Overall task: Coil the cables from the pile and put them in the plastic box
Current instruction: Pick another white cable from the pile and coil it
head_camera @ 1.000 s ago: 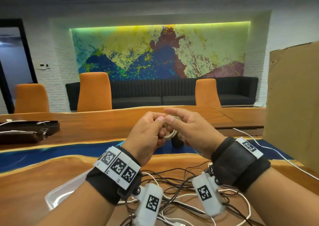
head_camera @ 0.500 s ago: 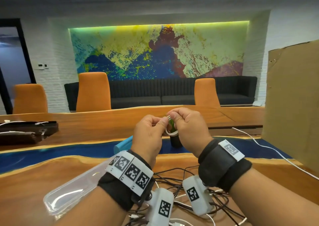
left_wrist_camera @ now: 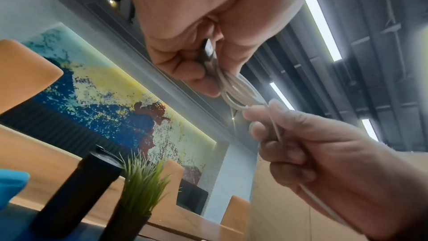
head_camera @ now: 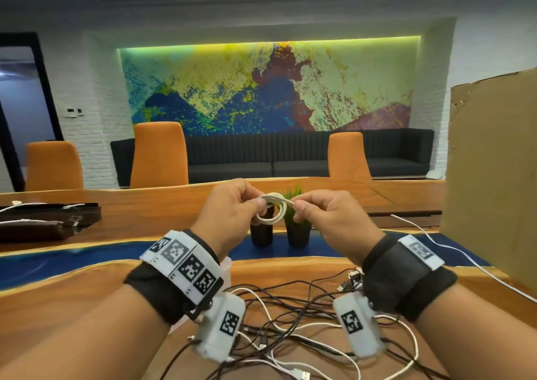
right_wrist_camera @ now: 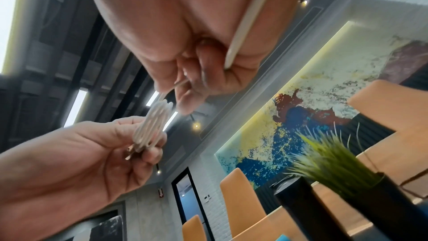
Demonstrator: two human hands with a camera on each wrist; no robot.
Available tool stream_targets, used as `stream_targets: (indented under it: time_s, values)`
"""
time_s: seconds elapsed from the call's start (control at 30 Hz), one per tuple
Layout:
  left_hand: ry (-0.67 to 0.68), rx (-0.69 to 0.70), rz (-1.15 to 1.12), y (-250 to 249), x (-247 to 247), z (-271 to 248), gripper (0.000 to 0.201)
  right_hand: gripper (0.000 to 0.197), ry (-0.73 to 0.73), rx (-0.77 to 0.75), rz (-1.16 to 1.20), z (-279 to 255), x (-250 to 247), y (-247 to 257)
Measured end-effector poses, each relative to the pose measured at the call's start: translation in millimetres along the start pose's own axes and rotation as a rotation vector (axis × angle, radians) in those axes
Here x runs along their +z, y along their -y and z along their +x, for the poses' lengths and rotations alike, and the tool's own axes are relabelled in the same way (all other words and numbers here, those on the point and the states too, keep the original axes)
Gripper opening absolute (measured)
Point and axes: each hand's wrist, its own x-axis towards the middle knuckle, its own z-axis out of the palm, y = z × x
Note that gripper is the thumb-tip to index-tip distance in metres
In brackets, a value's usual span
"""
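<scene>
A small white cable coil (head_camera: 271,209) is held up above the table between both hands. My left hand (head_camera: 259,205) pinches the coil's left side, and in the left wrist view a metal plug (left_wrist_camera: 208,50) sits under its thumb. My right hand (head_camera: 296,205) pinches the cable's loose end at the coil's right side. In the right wrist view that cable (right_wrist_camera: 243,25) runs across the right palm to the coil (right_wrist_camera: 152,125). The cable pile (head_camera: 290,321), black and white, lies tangled on the wood below my wrists. A bit of the plastic box (head_camera: 226,269) shows behind my left wrist.
Two black pots (head_camera: 261,231), one with green grass (head_camera: 295,202), stand on the blue strip just beyond my hands. A tall cardboard sheet (head_camera: 494,176) blocks the right side, with a white cable (head_camera: 436,246) trailing beside it. Dark cases (head_camera: 43,220) lie far left.
My hands have drawn slightly apart and risen. The coil, hidden between the fingers before, now shows as a full loop between them.
</scene>
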Motion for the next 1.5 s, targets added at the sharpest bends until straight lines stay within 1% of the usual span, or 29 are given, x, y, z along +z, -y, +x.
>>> stream_targets:
  time_s: [0.07, 0.17, 0.27, 0.33, 0.43, 0.5, 0.57, 0.63, 0.7, 0.8, 0.93, 1.0, 1.03, 1.1, 1.17, 1.2, 1.23, 1.27, 1.3, 1.33, 1.37, 1.43, 1.5]
  values:
    - [0.056, 0.027, 0.057, -2, -1, 2, 0.011, 0.021, 0.108, -0.007, -0.068, 0, -6, 1]
    - [0.158, 0.14, 0.217, -12, 1, 7, 0.008, 0.026, 0.217, -0.051, -0.099, 3, -5, 10]
    - [0.266, 0.233, 0.425, -22, 2, 12, 0.005, 0.024, 0.208, -0.073, -0.107, 6, -3, 14]
    - [0.255, 0.25, 0.44, -24, 2, 13, 0.004, 0.024, 0.145, -0.091, -0.15, 7, -1, 13]
    - [0.139, 0.218, 0.251, -17, 12, 4, 0.005, 0.022, -0.023, -0.127, -0.181, 10, 9, 10]
    - [0.042, 0.171, 0.15, -10, 23, -8, 0.012, 0.022, -0.137, -0.1, -0.179, 10, 20, 8]
    - [-0.016, 0.095, 0.049, -5, 33, -20, 0.017, 0.023, -0.222, -0.051, -0.17, 9, 30, 5]
    - [-0.036, 0.03, -0.068, -3, 39, -27, 0.016, 0.025, -0.284, -0.015, -0.148, 6, 37, 4]
    - [-0.029, -0.02, -0.16, -4, 41, -30, 0.015, 0.026, -0.356, 0.012, -0.102, 5, 41, 5]
    - [-0.02, -0.085, -0.273, -10, 44, -28, 0.019, 0.027, -0.453, 0.049, -0.033, 6, 46, 10]
    - [-0.092, -0.155, -0.491, -18, 43, -23, 0.018, 0.028, -0.538, 0.05, 0.067, 8, 53, 11]
    - [-0.103, -0.186, -0.556, -20, 39, -22, 0.016, 0.026, -0.498, 0.066, 0.153, 5, 52, 12]
    - [-0.103, -0.198, -0.571, -19, 36, -21, 0.015, 0.025, -0.446, 0.084, 0.203, 1, 51, 12]
    - [-0.095, -0.182, -0.534, -18, 27, -17, 0.012, 0.024, -0.279, 0.124, 0.234, -7, 44, 14]
    - [-0.051, -0.093, -0.378, -16, 16, -11, 0.01, 0.02, -0.112, 0.114, 0.124, -13, 31, 15]
    - [-0.014, -0.028, -0.262, -15, 12, -8, 0.009, 0.018, -0.06, 0.083, 0.046, -12, 23, 14]
    - [0.028, 0.042, -0.136, -13, 8, -5, 0.009, 0.024, -0.019, 0.046, -0.032, -11, 15, 15]
    - [0.077, 0.102, -0.017, -12, 5, -2, 0.01, 0.035, 0.021, 0.007, -0.105, -8, 8, 15]
    - [0.134, 0.148, 0.077, -13, 3, -1, 0.01, 0.042, 0.076, -0.038, -0.167, -4, 3, 17]
    - [0.188, 0.179, 0.139, -14, 1, -1, 0.01, 0.041, 0.135, -0.091, -0.215, -2, 1, 19]
    - [0.231, 0.2, 0.171, -15, 1, 0, 0.009, 0.035, 0.175, -0.137, -0.236, 0, 1, 21]
    - [0.259, 0.225, 0.177, -19, 0, -2, 0.008, 0.025, 0.164, -0.149, -0.182, 2, 1, 24]
    - [0.239, 0.237, 0.135, -24, 1, -5, 0.008, 0.019, 0.109, -0.117, -0.095, 4, 2, 26]
